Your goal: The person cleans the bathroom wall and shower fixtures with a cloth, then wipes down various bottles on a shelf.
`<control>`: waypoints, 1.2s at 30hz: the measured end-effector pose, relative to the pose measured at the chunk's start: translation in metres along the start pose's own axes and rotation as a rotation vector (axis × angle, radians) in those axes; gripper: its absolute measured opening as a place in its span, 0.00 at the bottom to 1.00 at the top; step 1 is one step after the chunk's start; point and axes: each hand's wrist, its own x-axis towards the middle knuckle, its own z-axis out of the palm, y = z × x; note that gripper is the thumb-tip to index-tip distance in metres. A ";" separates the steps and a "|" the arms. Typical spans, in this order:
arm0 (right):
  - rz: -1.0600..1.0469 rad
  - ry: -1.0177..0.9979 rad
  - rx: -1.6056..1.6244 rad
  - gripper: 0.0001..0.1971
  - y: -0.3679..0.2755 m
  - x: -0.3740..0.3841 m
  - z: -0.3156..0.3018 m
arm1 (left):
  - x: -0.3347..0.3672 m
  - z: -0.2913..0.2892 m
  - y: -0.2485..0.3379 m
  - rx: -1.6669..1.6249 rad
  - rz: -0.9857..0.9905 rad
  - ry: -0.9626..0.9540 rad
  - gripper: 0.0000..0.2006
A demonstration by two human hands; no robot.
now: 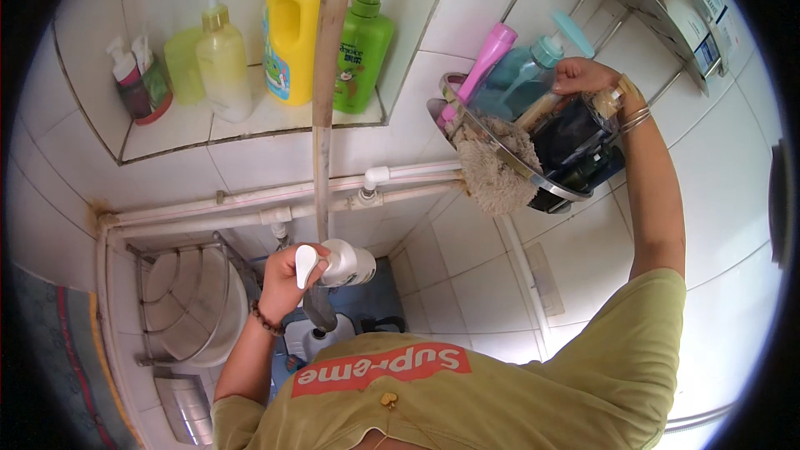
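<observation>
My left hand (287,273), with a beaded bracelet at its wrist, is closed around the neck of a white pump bottle (352,265). The bottle lies tilted, its white pump head by my fingers. A long wooden pole (323,142) runs down right beside this hand; whether my fingers touch it I cannot tell. Raised at the upper right, my right hand (586,77) has curled fingers inside a metal corner rack (533,173). It is between a teal pump bottle (518,75) and black bottles (571,129), near a tan stick-like piece (540,110). What it grips is partly hidden.
A shaggy beige cloth (498,168) hangs over the rack, and a pink tube (487,62) stands in it. The wall niche holds a yellow jug (290,33), a green pump bottle (364,54) and a pale pump bottle (223,67). White pipes (242,208) cross below.
</observation>
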 end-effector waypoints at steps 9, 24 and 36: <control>-0.035 0.252 0.279 0.15 -0.002 -0.024 0.013 | -0.007 -0.011 0.004 0.012 -0.093 -0.002 0.05; -0.151 0.517 0.316 0.13 -0.029 -0.080 0.001 | -0.019 -0.026 0.014 0.021 -0.027 -0.032 0.06; -0.238 1.107 -0.228 0.05 -0.102 -0.089 0.109 | -0.016 -0.026 0.018 0.018 -0.073 -0.098 0.05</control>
